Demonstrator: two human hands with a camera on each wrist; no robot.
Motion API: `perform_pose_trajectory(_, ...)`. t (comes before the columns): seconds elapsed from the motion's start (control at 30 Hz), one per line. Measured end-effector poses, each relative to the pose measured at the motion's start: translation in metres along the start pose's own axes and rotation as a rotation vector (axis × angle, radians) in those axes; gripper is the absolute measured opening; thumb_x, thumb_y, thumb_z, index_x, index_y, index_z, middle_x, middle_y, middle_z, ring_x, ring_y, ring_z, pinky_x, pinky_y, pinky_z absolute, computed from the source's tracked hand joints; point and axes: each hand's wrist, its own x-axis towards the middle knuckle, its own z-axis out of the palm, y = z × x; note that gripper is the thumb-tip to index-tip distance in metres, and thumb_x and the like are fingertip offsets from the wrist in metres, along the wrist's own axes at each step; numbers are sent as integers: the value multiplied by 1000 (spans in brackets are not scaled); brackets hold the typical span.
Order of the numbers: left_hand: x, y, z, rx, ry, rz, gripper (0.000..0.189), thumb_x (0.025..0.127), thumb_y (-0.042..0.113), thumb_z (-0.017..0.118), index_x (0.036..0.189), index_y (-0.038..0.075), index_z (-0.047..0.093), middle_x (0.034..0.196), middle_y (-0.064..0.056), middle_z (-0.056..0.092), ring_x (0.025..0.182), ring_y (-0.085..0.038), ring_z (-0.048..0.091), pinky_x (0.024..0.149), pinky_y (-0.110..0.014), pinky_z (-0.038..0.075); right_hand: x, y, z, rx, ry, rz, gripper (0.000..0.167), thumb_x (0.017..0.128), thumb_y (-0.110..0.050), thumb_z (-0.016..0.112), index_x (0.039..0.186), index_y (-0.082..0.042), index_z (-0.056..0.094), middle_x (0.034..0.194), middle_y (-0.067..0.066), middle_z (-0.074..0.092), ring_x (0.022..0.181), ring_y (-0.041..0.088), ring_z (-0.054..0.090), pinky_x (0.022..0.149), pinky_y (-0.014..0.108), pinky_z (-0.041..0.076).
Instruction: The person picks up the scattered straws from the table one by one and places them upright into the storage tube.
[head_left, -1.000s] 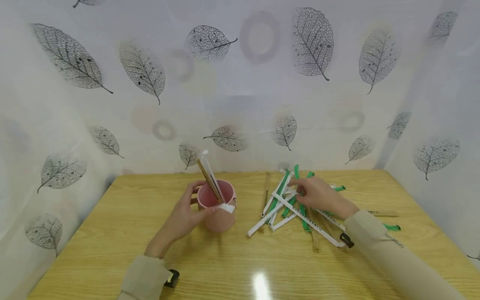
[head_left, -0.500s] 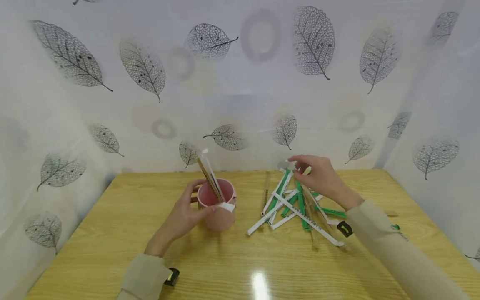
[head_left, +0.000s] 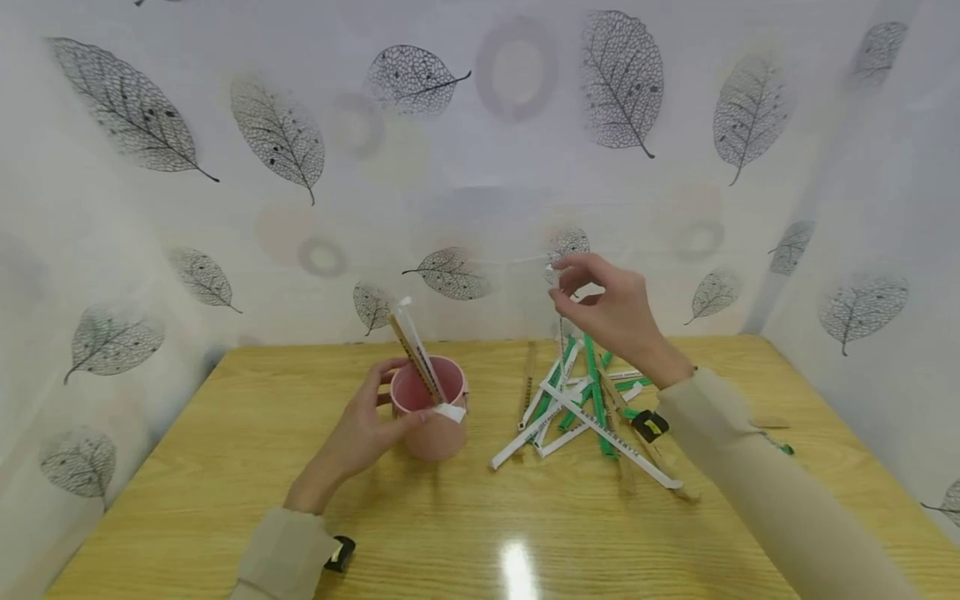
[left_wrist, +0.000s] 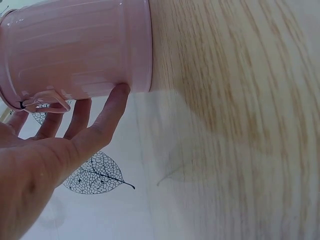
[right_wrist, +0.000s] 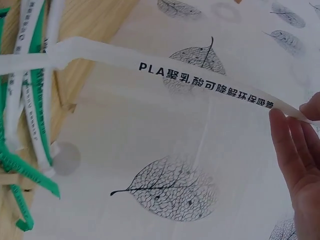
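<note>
My left hand (head_left: pixel 367 429) holds the small pink bucket (head_left: pixel 435 442) by its side, thumb toward the front and fingers round the far left. A brown-wrapped straw (head_left: pixel 405 337) and a white-wrapped straw (head_left: pixel 419 337) lean up out of it. In the left wrist view, fingers touch the bucket's wall (left_wrist: pixel 75 50) beside its wire handle. Raised above the straw pile, my right hand (head_left: pixel 611 308) pinches one end of a white-wrapped straw (right_wrist: pixel 175 75), printed with "PLA" and dark characters. That straw hangs down, its lower end overlapping the pile from the head view.
White, green and brown wrapped straws (head_left: pixel 597 400) lie crisscrossed on the wooden table (head_left: pixel 420 533), right of the bucket. One brown straw (head_left: pixel 529 375) lies at the pile's left. A leaf-patterned cloth (head_left: pixel 480 208) hangs behind the table and at both sides.
My right hand has risen from the pile, drawing a white-wrapped straw upward, and has shifted slightly left. My left hand and the bucket have stayed in place.
</note>
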Motion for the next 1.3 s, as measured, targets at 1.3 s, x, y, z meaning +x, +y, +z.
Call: perform_pose_trajectory(1.3, 0, 1, -1, 5, 3, 17, 74, 92, 32, 77, 152, 22, 35, 148, -20, 48, 127, -45, 57, 100, -56, 54, 27, -51, 92, 252, -21, -204, 27, 86, 5, 77, 112, 4, 72, 98, 17, 77, 82, 24, 75, 68, 26, 63)
